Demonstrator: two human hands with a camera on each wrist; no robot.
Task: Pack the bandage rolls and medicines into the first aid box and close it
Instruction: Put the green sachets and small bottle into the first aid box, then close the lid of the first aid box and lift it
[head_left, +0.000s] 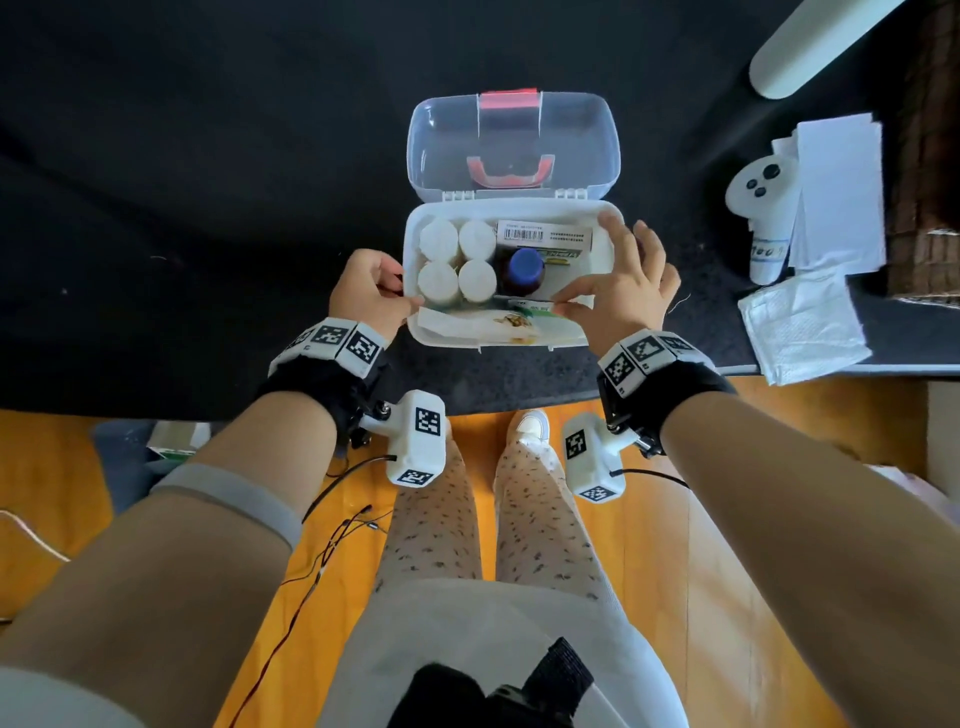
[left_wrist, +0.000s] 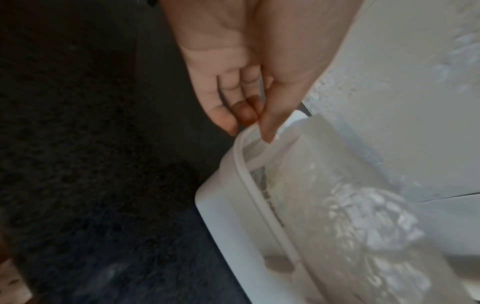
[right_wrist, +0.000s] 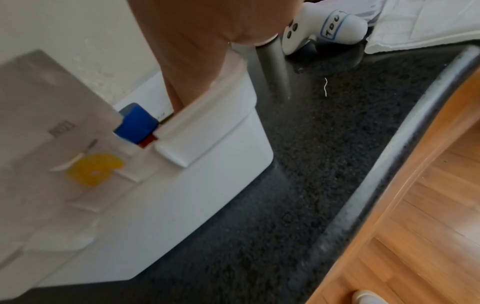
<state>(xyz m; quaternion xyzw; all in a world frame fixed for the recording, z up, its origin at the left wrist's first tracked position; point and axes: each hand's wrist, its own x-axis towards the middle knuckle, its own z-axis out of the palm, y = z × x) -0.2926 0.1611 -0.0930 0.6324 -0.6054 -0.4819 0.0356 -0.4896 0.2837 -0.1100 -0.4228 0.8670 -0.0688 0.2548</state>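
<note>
Both hands pinch packet (head_left: 498, 323) in first aid box (head_left: 602, 249): left hand (head_left: 366, 291), right hand (head_left: 621, 283); print illegible.

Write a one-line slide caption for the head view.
Both hands, left hand and right hand, tuck a flat packet into the open first aid box beside four bandage rolls.

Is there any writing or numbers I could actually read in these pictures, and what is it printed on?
"Too", perhaps more letters hidden: band round the white controller handle.
Barcode with digits on the white medicine box: too small to read.
Green packet under the right hand: print too blurred.
Wrist bands: square black-and-white code patterns, no words.
</note>
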